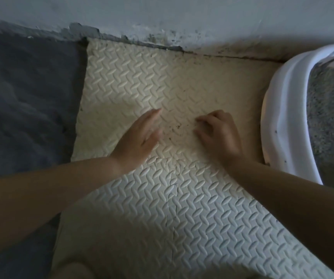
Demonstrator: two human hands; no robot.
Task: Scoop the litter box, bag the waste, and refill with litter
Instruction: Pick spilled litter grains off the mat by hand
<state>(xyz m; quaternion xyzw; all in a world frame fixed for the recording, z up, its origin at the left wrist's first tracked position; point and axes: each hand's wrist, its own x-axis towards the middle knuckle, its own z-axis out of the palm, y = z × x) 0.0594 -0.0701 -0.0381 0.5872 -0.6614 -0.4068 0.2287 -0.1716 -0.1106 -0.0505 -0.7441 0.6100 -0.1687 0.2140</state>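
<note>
A white litter box (283,109) stands at the right edge, partly cut off, with grey litter (331,121) inside. Both hands hover over a cream foam mat (133,77) with a raised tread pattern. My left hand (140,137) is flat with its fingers stretched out and holds nothing. My right hand (220,133) has its fingers curled down toward the mat, just left of the box; I cannot see anything in it. Dark specks of spilled litter (177,127) lie on the mat between the two hands.
A dark grey blanket or rug (25,93) covers the floor left of the mat. A stained grey wall (162,21) runs along the back, with dirt along its base. The mat has cracks near its middle.
</note>
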